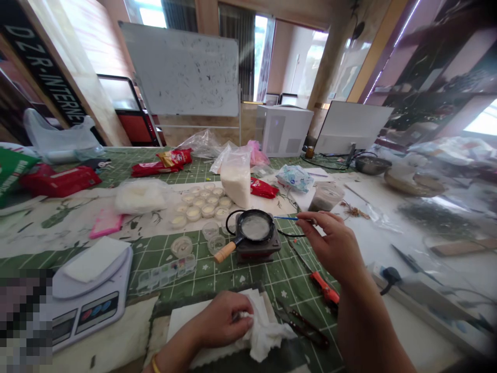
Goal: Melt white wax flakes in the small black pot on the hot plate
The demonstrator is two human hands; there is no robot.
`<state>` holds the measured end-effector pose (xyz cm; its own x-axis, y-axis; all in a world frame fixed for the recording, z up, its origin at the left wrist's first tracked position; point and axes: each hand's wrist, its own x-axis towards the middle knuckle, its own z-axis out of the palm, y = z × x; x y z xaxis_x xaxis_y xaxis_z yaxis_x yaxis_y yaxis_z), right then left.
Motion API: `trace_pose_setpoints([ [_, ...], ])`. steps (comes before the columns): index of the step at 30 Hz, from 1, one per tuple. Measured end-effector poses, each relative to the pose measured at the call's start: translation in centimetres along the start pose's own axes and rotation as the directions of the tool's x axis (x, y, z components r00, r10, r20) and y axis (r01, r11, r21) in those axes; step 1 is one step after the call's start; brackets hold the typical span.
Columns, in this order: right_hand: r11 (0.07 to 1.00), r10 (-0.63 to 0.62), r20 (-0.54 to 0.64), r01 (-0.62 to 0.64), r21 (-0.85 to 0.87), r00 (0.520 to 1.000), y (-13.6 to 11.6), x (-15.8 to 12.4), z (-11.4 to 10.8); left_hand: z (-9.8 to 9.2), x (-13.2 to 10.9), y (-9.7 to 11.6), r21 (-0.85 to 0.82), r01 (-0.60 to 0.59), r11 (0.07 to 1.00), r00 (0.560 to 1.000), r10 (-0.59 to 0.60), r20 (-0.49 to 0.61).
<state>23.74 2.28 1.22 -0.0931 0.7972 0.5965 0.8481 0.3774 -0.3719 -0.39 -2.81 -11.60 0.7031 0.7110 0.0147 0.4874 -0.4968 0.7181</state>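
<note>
My right hand pinches a thin blue stick, whose tip points left toward a small black pan. The stick's exact kind is too small to tell. A cloudy whitish content fills the pan, which sits on a small dark hotplate with its wooden handle pointing to the lower left. Near the front edge, my left hand is closed on a crumpled white tissue, over white sheets lying on the table.
Several small clear cups with pale content stand behind the pan, beside a bag of white material. A kitchen scale is at left. A red-handled screwdriver, pliers and a power strip lie at right.
</note>
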Motion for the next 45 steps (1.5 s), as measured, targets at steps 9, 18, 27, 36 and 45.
trace_pose_setpoints([
  [9, 0.994, -0.011, 0.068, 0.004, 0.105, 0.998, -0.5, 0.0, -0.3, -0.1, 0.0, 0.2, -0.008, -0.012, 1.000, 1.000, 0.012, 0.000],
  [18, 0.996, -0.019, 0.209, 0.001, 0.085, 0.978, -0.2, 0.4, 0.3, -0.1, -0.1, 0.1, 0.030, 0.007, 1.000, 1.000, -0.007, -0.012],
  [27, 0.991, -0.091, 0.369, 0.049, 0.122, 0.925, -0.8, 0.3, 1.3, 0.1, -0.1, -0.1, 0.016, 0.011, 1.000, 1.000, -0.011, -0.002],
  [36, 0.988, -0.145, 0.423, 0.105, 0.117, 0.895, -0.8, -0.1, 1.1, 0.0, 0.0, 0.1, 0.005, 0.008, 1.000, 1.000, -0.008, -0.011],
  [45, 0.981, -0.180, 0.450, 0.129, 0.142, 0.875, -0.9, -0.1, 1.3, 0.1, -0.1, 0.0, 0.021, 0.013, 1.000, 1.000, -0.013, -0.009],
])
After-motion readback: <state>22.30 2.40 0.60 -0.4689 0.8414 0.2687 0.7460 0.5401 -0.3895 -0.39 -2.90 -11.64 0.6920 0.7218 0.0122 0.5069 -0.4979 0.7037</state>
